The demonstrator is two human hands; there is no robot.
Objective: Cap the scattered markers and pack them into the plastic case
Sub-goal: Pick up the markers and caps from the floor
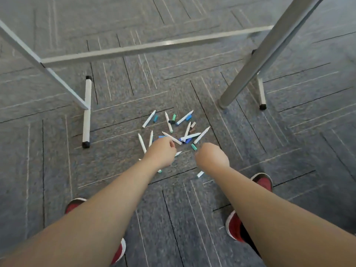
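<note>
In the head view, the only 1 here, the markers (201, 134) lie loose in the middle of the frame, white barrels crossing at all angles with the coloured caps (188, 117) mixed in among them. That jumble suits a drop or a spill, not a laid-out set, so you will likely need to match each cap to its barrel by colour.

Your left hand (160, 153) hangs over the lower left edge of the pile, fingers curled down and away from the camera. Its knuckles sit right at a white marker (172, 138), and another white tip (178, 153) pokes out from beneath the palm. I cannot tell whether it grips either 1.

Your right hand (212, 158) is at the lower right edge of the pile, also curled with its back to the lens, just beside a teal cap (194, 147). Whether it holds anything is hidden too.

Both arms reaching in together suggests a barrel for 1 hand and a cap for the other. The plastic case is not in view, so packing looks a long way off.

Everything rests on a grey-blue carpet (250, 132) of tiles with thin line patterns, a surface that should stop markers rolling. A metal frame (256, 60) crosses the upper half, with a crossbar (154, 47) and a black-tipped foot (87, 112) at centre left. Your red shoes (263, 182) show along the lower edges.
</note>
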